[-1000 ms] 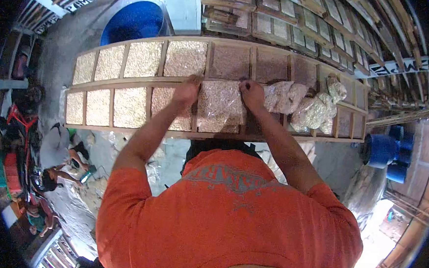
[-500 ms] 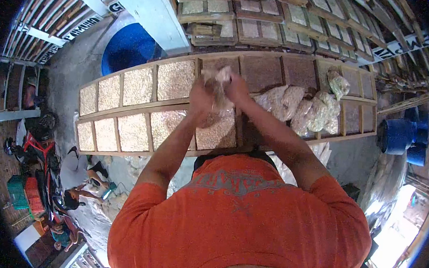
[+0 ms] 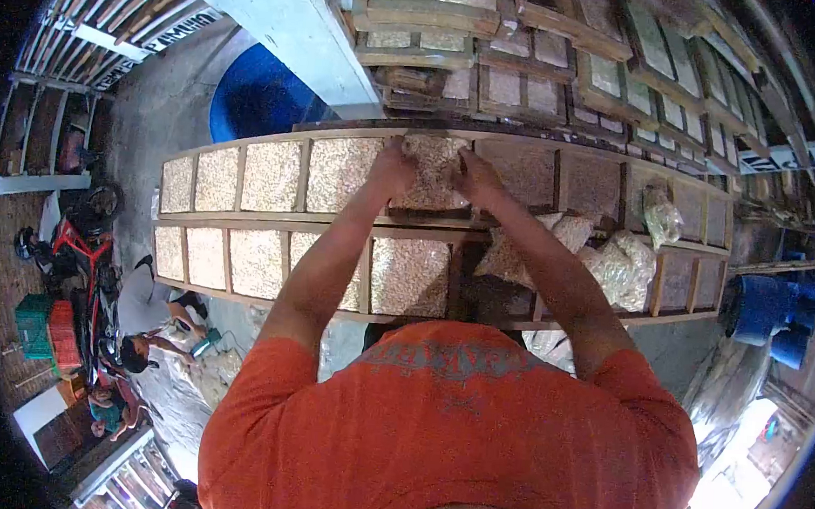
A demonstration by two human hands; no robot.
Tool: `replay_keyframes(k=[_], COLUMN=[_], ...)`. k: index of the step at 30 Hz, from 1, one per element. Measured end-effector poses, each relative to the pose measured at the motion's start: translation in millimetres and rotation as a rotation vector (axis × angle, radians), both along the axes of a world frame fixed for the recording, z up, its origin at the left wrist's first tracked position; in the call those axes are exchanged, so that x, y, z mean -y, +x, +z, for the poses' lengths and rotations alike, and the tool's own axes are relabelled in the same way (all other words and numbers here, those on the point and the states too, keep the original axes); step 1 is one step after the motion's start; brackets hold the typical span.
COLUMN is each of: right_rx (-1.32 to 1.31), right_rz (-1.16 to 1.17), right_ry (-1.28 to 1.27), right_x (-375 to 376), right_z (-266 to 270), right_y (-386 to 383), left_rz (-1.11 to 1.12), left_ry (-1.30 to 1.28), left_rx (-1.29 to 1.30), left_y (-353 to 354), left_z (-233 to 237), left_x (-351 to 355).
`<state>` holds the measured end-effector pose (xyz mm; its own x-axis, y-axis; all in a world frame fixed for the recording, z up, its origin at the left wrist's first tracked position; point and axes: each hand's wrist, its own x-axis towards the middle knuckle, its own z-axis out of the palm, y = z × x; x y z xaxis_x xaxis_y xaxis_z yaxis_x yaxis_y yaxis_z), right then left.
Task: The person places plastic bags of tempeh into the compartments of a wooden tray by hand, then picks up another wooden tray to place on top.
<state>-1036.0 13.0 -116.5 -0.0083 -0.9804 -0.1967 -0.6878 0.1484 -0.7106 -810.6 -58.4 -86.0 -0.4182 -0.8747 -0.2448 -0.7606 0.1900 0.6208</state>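
A clear plastic bag of pale beans (image 3: 430, 183) lies flat in a far-row compartment of a long wooden tray (image 3: 400, 224). At its left edge my left hand (image 3: 392, 171) is closed, fingers curled at the upper corner. My right hand (image 3: 478, 180) pinches the bag's right edge; the fingertips are small and partly hidden. Left of my hands, several compartments hold flat bean-filled bags (image 3: 345, 171). In the near row another flat bag (image 3: 410, 275) fills its compartment. Right of my hands, loose bean bags (image 3: 619, 269) lie heaped across the tray, partly behind my right forearm.
Stacked wooden trays of filled bags (image 3: 520, 92) stand beyond the table, beside a white post (image 3: 295, 33). A blue tub (image 3: 263, 96) is at the back left, blue barrels (image 3: 766, 309) at the right. Another person (image 3: 156, 318) works low at the left, near a red motorbike (image 3: 86, 253).
The bag was raised and bunched between my hands; now it lies flat in the far-row compartment. My hands have moved apart to its two sides. The camera view has shifted slightly.
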Motion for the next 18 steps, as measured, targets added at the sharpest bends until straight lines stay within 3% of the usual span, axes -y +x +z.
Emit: replay_keyframes(k=[1,2,4,7,8,10,12,13,15,17,18], right_rx=[0.002,-0.191,-0.382,-0.523,-0.490,-0.452,-0.475,-0.489,-0.767,-0.658,-0.682], right_rz=[0.005,0.185,0.363,0.487,0.427,0.374,0.418,0.419,0.330,0.276,0.319], right_ry=[0.003,-0.273,-0.548,-0.212,-0.221,-0.201,0.126,0.130,-0.250,-0.136,-0.127], right_x=[-16.9,-36.0,-35.3,-21.3,-12.7,-20.7,-41.6,-56.4,-103.5,-141.8,-164.6], right_z=[22.0,47.9,54.6,13.2,-20.3,-26.8,16.5,18.8,23.5,99.6,100.7], right_y=[-7.8,-20.8,-32.2,-28.5,-22.8,-12.0,-0.6,-3.4,-8.3,-15.1,-22.2], left_rz=[0.008,-0.081,-0.345,-0.267,-0.228,-0.211,-0.125,-0.121,-0.165,-0.027,0.039], left_ry=[0.021,-0.081,-0.382,-0.372,-0.541,-0.492,-0.321,-0.321,-0.128,-0.067,-0.338], left_rx=[0.017,0.147,0.537,0.391,0.325,0.293,0.314,0.300,0.398,0.297,0.275], left_y=[10.0,19.2,36.3,53.1,51.1,51.0,38.3,33.0,27.7,6.3,-13.1], left_z=[21.2,38.9,61.7,-39.5,-47.6,-39.4,-3.1,7.3,16.0,38.3,52.0], left_x=[-8.7,-24.6,-51.6,-55.5,-55.5,-56.3,-70.2,-64.5,-57.3,-65.3,-66.9])
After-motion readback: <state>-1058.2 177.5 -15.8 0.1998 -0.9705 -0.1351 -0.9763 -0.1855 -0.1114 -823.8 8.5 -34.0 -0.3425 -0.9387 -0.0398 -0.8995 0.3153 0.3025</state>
